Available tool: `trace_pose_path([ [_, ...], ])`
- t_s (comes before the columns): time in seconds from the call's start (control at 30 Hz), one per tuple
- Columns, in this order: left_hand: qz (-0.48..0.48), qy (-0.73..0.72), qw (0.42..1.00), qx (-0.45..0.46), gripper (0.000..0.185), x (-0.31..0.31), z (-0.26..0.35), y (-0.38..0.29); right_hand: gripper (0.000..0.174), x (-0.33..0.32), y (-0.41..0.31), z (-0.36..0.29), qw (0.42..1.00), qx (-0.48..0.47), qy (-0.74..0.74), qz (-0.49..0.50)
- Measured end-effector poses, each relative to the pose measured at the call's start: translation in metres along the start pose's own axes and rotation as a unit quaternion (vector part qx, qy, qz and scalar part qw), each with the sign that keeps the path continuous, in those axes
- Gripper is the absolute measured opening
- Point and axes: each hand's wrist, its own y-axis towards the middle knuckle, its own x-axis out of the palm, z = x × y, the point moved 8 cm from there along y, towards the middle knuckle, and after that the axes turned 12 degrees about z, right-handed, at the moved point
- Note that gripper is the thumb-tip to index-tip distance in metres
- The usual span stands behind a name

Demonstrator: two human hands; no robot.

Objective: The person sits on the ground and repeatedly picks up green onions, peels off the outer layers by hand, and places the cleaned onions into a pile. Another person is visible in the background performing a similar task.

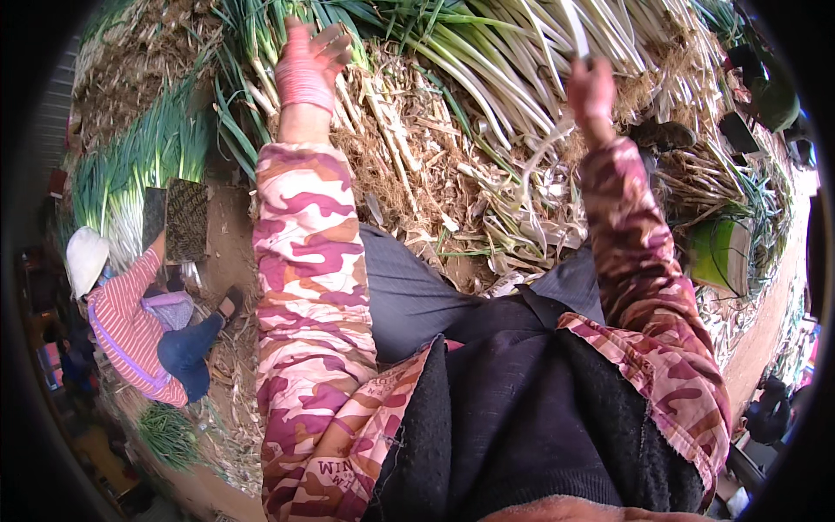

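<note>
Wrapped with pink banding around the palm and wrist, my left hand (308, 68) is raised over green onion leaves at the top left, fingers spread, with nothing visible in it. At the upper right, my right hand (591, 88) is blurred, its fingers closed on a pale onion stalk (575, 29) that runs up from it. A heap of long green onions (470, 85) with white stems lies between and beyond my hands. Below my right hand, a thin pale strip of peel (538, 156) hangs; whether it is held cannot be told.
Peeled skins and roots (417, 176) cover the ground before my knees. At the left, a person (134, 313) in a striped top sits by upright green onions (150, 150) and a dark board (186, 222). A green container (717, 258) stands at the right.
</note>
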Motion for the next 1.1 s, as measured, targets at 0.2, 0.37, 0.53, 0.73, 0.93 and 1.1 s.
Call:
trace_pose_path([
  [0.2, 0.159, -0.033, 0.986, -0.032, 0.056, -0.073, -0.002, 0.032, 0.052, 0.107, 0.006, 0.01, 0.957, -0.196, -0.198, -0.08],
  [0.37, 0.175, -0.016, 0.984, -0.038, 0.057, -0.063, -0.013, 0.019, 0.062, 0.283, -0.276, 0.105, 0.775, 0.054, -0.143, -0.614],
  [0.53, 0.213, 0.027, 0.976, -0.044, 0.057, -0.075, -0.019, 0.017, 0.038, 0.313, -0.362, 0.112, 0.67, 0.406, 0.228, -0.577],
  [0.73, 0.224, 0.166, 0.95, -0.139, 0.044, -0.1, -0.084, 0.045, 0.028, 0.202, -0.236, 0.015, 0.833, 0.229, 0.253, -0.436],
  [0.93, 0.149, 0.139, 0.935, -0.29, 0.067, -0.067, -0.154, 0.049, 0.029, 0.056, -0.265, 0.006, 0.638, 0.244, 0.381, -0.623],
  [1.1, 0.055, -0.038, 0.979, -0.19, 0.047, -0.026, -0.137, 0.058, 0.036, 0.044, -0.275, 0.108, 0.832, -0.235, -0.05, -0.5],
])
